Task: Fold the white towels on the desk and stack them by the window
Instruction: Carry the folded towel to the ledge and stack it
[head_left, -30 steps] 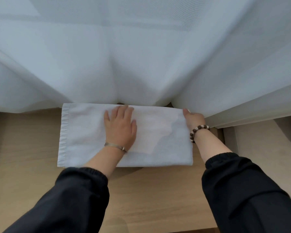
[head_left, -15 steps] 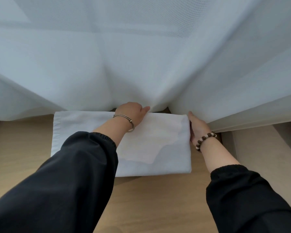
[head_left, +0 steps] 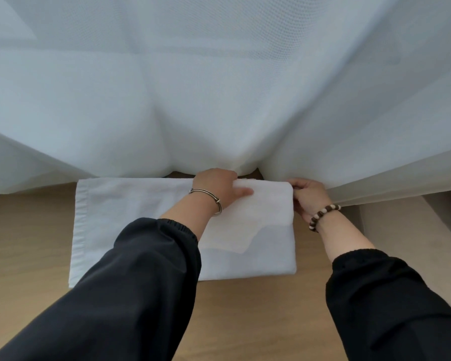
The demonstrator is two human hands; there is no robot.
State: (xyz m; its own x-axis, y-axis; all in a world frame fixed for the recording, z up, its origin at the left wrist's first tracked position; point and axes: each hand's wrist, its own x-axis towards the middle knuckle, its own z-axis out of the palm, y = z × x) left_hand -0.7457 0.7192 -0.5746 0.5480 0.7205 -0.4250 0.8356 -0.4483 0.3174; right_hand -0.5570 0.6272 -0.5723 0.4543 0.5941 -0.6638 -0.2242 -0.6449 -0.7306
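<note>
Gripped far edge of folded white towel [head_left: 141, 204] on desk [head_left: 24, 243] with left hand [head_left: 216, 187], fingers curled; pinched right corner with right hand [head_left: 309, 198].

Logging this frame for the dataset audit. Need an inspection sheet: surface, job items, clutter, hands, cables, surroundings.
Surface: wooden desk, light wood with visible grain.
Job's things: one folded white towel lies flat on the desk, its far edge against the curtain; no second towel in view.
Clutter: nothing seen.
Hands: the left hand grips the towel's far edge, thumb on top; the right hand pinches its far right corner.
Cables: nothing seen.
Surroundings: a sheer white curtain hangs down to the desk's far side; a beige surface lies right of the desk, and I cannot tell what it is.
</note>
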